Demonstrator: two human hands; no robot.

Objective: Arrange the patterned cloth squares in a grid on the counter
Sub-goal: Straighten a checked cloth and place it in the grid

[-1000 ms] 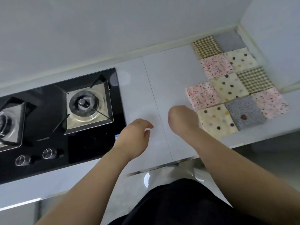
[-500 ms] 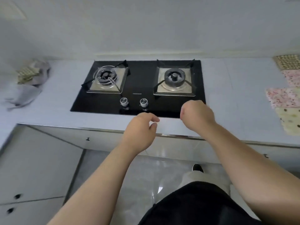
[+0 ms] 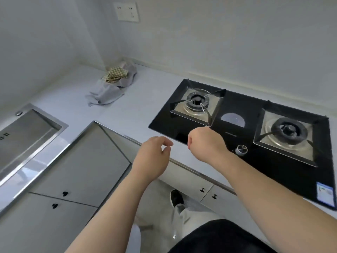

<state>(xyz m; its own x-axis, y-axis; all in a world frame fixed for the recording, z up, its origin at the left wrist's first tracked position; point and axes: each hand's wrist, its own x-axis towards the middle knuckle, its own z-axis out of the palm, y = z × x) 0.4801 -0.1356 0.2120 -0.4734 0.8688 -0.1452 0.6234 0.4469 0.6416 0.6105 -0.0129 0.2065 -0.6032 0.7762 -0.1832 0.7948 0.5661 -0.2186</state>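
Both of your hands hang in the air over the front edge of the counter, and neither carries anything. Your left hand (image 3: 153, 157) is relaxed, fingers loosely curled with the thumb close to the forefinger. Your right hand (image 3: 206, 143) is folded into a fist above the near corner of the black glass gas hob (image 3: 235, 106), its fingers tucked out of sight and nothing showing from it.

The patterned cloth squares (image 3: 115, 74) that show here are green-and-cream checked ones, bunched on a crumpled grey fabric wrap (image 3: 107, 92) in the far corner where the walls meet. They are well apart from both hands. No laid-out grid is in view, so this looks like a trip to fetch more pieces, and empty hands suit that.

You have open room on the pale lilac-white counter (image 3: 131, 110) between the hob's left edge and the inset steel sink (image 3: 27, 132). Reach along that bare strip — the raised pan supports on the burners could snag a trailing cloth.
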